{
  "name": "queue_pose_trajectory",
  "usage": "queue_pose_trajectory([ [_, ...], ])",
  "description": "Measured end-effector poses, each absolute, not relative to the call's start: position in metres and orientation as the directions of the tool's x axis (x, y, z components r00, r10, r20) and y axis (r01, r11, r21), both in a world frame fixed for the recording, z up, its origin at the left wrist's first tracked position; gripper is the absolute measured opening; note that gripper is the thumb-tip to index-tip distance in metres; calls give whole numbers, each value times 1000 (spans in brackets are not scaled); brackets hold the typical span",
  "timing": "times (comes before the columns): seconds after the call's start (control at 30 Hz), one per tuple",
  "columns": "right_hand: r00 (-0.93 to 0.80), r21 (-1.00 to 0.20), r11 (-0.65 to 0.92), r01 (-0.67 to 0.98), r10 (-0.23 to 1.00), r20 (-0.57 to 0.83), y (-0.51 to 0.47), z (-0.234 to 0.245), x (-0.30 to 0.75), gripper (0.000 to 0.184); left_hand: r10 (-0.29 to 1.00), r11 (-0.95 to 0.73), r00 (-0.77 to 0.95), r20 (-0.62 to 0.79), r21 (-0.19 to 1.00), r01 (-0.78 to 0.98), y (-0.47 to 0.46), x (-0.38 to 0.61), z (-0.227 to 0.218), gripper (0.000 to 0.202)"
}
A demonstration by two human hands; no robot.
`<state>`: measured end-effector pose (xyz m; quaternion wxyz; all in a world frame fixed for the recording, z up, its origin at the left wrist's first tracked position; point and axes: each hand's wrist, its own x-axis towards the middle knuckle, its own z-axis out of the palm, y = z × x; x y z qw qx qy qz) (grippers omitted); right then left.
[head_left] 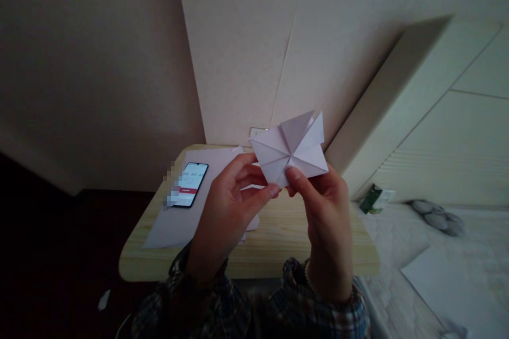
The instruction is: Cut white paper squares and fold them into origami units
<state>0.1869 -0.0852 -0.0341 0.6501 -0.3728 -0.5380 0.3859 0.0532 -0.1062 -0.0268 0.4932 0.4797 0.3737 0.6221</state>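
Note:
A white folded paper piece (289,149), creased into several triangular flaps that meet near its middle, is held up above the small table. My left hand (240,190) grips its lower left edge, with the thumb on the near face and the fingers behind. From the lower right, my right hand (318,188) pinches it, the thumb pressed just below the point where the creases meet. The fingers behind the paper are partly hidden. One flap stands up at the paper's upper right.
On the light wooden table (278,254) lie white paper sheets (170,230) and a phone (191,185) with its screen lit. A wall rises behind. To the right, a bed (382,254) carries a grey cushion-like item (437,217), a green-and-white packet (376,199) and more paper (445,280).

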Motion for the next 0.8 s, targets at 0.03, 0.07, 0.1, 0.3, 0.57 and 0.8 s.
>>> queue_pose_trajectory([
  [0.03,130,-899,426,-101,902,412,-85,-35,186,18,973,-233,-59,225,943,-239,-105,53,-28,31],
  [0.07,134,-898,427,-106,901,413,-85,-35,186,18,971,-239,-67,230,943,-231,-104,52,-28,30],
  [0.1,136,-896,428,-116,901,412,-85,-36,185,17,968,-251,-78,239,940,-231,-103,52,-29,28],
  [0.3,145,-883,418,-212,908,394,-86,-39,182,11,964,-265,-71,255,926,-267,-104,54,-29,23],
  [0.57,137,-837,420,-350,907,398,-86,-41,170,10,963,-260,0,269,930,-260,-107,54,-33,13],
  [0.8,243,-814,437,-384,898,367,-89,-38,170,11,959,-279,-7,285,937,-212,-105,56,-35,9],
])
